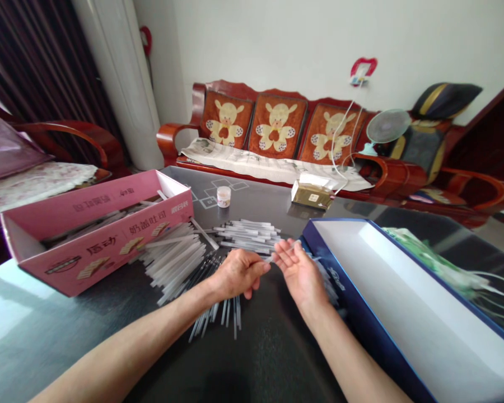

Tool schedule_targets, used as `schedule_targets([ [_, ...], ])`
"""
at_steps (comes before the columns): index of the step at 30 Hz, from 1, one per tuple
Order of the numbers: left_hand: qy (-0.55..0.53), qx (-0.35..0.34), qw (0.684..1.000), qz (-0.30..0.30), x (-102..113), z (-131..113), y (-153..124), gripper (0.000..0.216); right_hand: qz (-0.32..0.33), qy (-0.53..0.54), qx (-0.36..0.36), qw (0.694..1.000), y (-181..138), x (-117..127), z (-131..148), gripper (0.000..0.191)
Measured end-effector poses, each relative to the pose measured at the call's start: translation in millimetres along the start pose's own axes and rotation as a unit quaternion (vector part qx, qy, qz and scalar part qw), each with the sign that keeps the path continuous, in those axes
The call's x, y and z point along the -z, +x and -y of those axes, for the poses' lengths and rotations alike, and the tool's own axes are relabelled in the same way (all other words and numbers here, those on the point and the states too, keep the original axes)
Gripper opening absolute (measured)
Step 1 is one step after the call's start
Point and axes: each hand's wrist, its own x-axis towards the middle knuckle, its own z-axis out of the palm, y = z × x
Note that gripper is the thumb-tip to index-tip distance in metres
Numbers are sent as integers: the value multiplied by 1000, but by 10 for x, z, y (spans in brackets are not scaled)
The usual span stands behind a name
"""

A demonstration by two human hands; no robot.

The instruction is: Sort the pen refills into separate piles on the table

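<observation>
My left hand (238,272) is curled shut, pinching the end of a thin clear pen tube (277,253) that runs to the right. My right hand (297,270) lies palm up with its fingers apart, and the tube's other end rests across its fingertips. Both hands hover over a dark glass table (260,358). Beneath and left of my left hand lies a heap of clear pen barrels (174,258) with dark refills mixed in. A tidier pile of white capped pens (247,235) sits just beyond my hands.
A pink cardboard box (96,238) holding more pen parts stands at the left. A blue box with a white inside (403,291) lies open at the right, clear bags (437,260) behind it. A small white jar (224,196) and an olive box (311,194) stand farther back, before a wooden sofa (277,129).
</observation>
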Motion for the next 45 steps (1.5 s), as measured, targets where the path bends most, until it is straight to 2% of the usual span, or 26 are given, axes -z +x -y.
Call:
schedule_targets([
  [2, 14, -7, 999, -28, 17, -17, 4, 44, 0, 0, 12, 1000, 47, 39, 61, 24],
  [4, 107, -39, 991, -76, 78, -40, 9, 42, 23, -23, 13, 999, 36, 46, 39, 26],
  [6, 238, -48, 962, -126, 192, -52, 13, 35, 49, -65, 9, 997, -16, 32, -49, 28],
  [8, 353, -13, 922, -157, 349, -42, 15, 37, 66, -115, 6, 991, -72, 21, -153, 29],
  [11, 453, 64, 878, -143, 620, 11, 12, 39, 80, -166, 8, 983, -100, 38, -254, 30],
  [16, 499, 138, 851, -89, 971, 111, -34, 35, 85, -177, 28, 980, -61, 83, -273, 27],
  [23, 522, 158, 837, -42, 1098, 217, -57, 33, 108, -233, 64, 964, -102, 64, -340, 30],
  [26, 534, 168, 827, -43, 1087, 213, -43, 36, 119, -310, 112, 937, -126, 43, -305, 23],
  [28, 537, 167, 825, -51, 1067, 186, -37, 35, 122, -408, 191, 885, -114, 38, -178, 19],
  [29, 537, 163, 825, -57, 1051, 170, -34, 35, 118, -471, 241, 840, -94, 42, -79, 18],
  [31, 535, 152, 828, -70, 1012, 137, -29, 34, 97, -614, 309, 720, -28, 66, 166, 18],
  [32, 532, 147, 830, -75, 991, 125, -25, 34, 78, -691, 318, 644, 13, 82, 297, 20],
  [34, 525, 142, 835, -82, 956, 117, -16, 34, 36, -825, 286, 487, 93, 110, 535, 21],
  [35, 521, 140, 838, -85, 947, 123, -11, 34, 17, -864, 264, 429, 126, 118, 626, 22],
  [36, 517, 137, 840, -90, 945, 134, -5, 34, 7, -885, 249, 393, 152, 120, 693, 22],
  [37, 513, 134, 842, -96, 951, 151, 0, 34, 1, -900, 237, 365, 171, 117, 734, 22],
  [41, 497, 143, 847, -119, 1034, 230, 10, 35, 1, -934, 209, 291, 191, 84, 722, 27],
  [43, 491, 143, 850, -128, 1078, 261, 7, 36, -1, -941, 199, 275, 184, 76, 691, 27],
  [45, 485, 145, 852, -134, 1109, 281, -2, 37, -4, -941, 200, 274, 171, 75, 676, 25],
])
